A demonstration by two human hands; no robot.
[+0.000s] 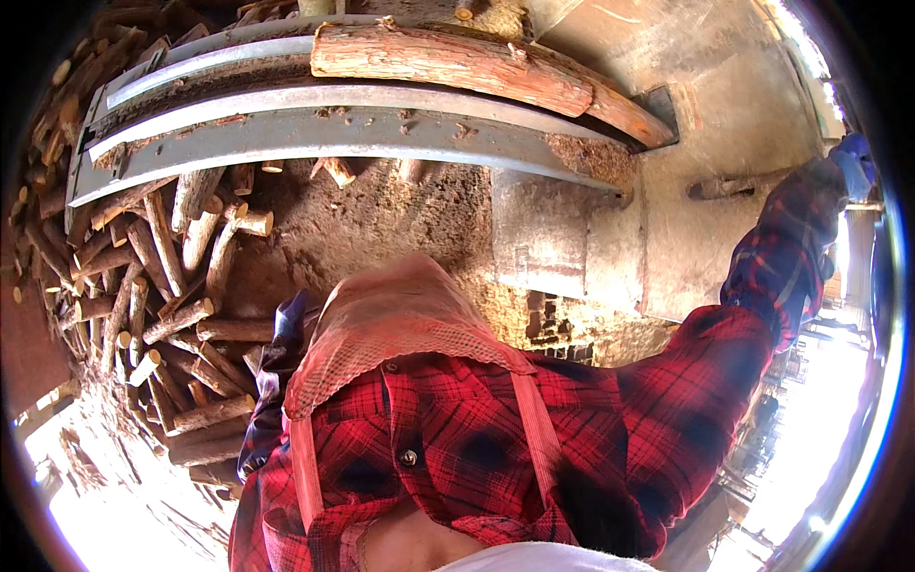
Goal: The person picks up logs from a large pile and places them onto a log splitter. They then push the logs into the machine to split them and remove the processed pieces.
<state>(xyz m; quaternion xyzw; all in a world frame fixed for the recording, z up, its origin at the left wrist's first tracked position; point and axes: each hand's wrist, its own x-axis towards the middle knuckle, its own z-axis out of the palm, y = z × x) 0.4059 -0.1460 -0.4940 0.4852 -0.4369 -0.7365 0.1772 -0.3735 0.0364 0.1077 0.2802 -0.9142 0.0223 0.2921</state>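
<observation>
My right arm, in a red plaid sleeve with a dark checked cuff, stretches out to the far right. My right hand [855, 164], in a blue glove, is small and blurred at the bright rim, so its fingers do not show clearly. Nearest to that arm, a short piece of wood [736, 186] lies on the metal plate. My left hand [292, 315] hangs low at my left side in a dark blue glove, partly hidden behind my pink apron [391, 324]. Ahead of me a long log [457, 62] with rough reddish bark rests in a metal trough [315, 143], its right end by an opening in the plate.
Several cut logs [191, 324] lie heaped on the left, below and beyond the trough. Bark scraps and sawdust cover the brown ground [400, 210] in front of me. A large worn metal housing [705, 114] takes up the right side.
</observation>
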